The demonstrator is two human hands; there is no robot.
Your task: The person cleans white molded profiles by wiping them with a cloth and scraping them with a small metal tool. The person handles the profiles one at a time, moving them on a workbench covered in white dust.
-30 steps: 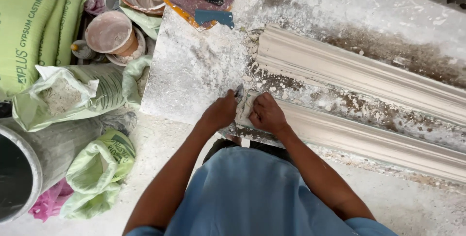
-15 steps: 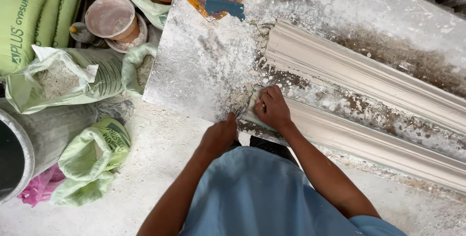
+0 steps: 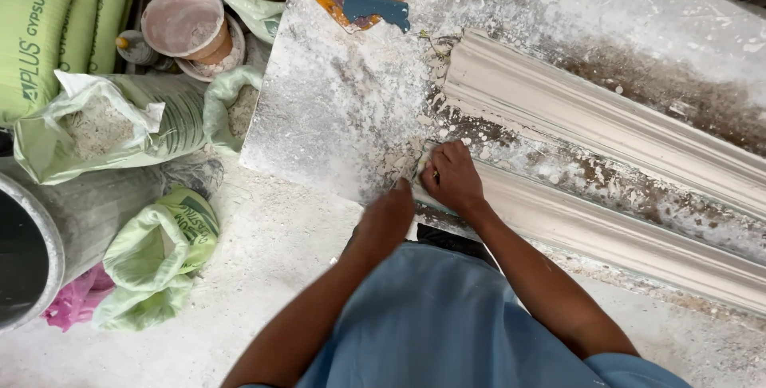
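At the moulding's [image 3: 606, 236] end, right hand [image 3: 455, 180] pinches a scrap [image 3: 423, 166]; left hand [image 3: 388, 216] hangs loosely curled, empty.

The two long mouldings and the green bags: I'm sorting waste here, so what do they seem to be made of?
The near moulding under the right hand and the far moulding look like cast plaster: matt off-white, chalky, with crumbs and dust around them. The green bags look like thin plastic film: glossy, crumpled and slightly see-through, with pale powder showing in the open one.
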